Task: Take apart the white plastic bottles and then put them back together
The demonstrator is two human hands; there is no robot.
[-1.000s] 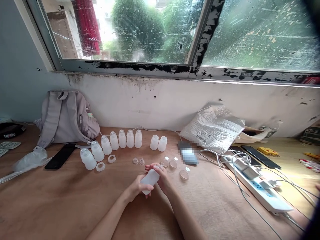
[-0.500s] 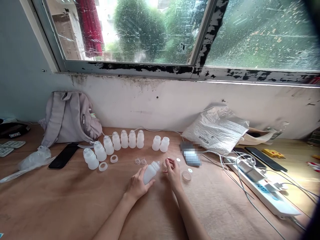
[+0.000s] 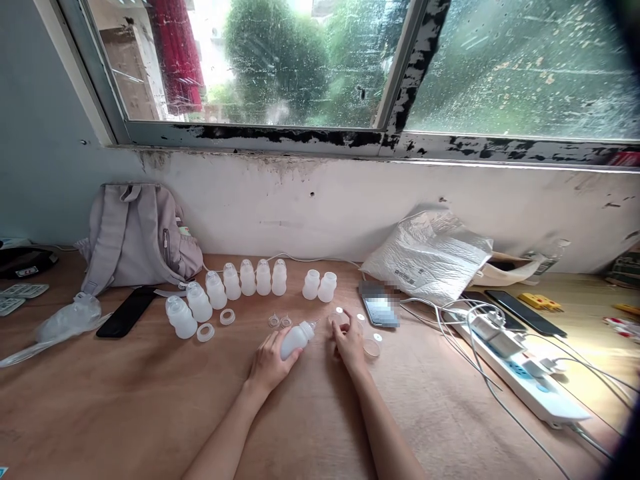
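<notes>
My left hand (image 3: 270,363) is wrapped round a small frosted baby bottle (image 3: 294,340), tilted with its clear teat end up and to the right. My right hand (image 3: 349,341) is closed over a clear round cap (image 3: 337,319) close to the table, its fingers hiding part of it. Beside this hand lie a clear ring (image 3: 371,348) and small white discs (image 3: 377,337). Two clear handled teat pieces (image 3: 279,321) rest just beyond my left hand. Two white collar rings (image 3: 205,332) lie farther left.
Several frosted bottles with domed caps (image 3: 215,290) stand in a curved row at the left. Two open bottles (image 3: 319,287) stand right of them. A phone (image 3: 379,307), a silver bag (image 3: 427,257), a power strip (image 3: 530,373) with cables and a backpack (image 3: 140,233) surround the work area.
My left hand has drawn the bottle slightly left and tilted it lower. My right hand has shifted a little right, and a white disc beyond its fingers now shows.
</notes>
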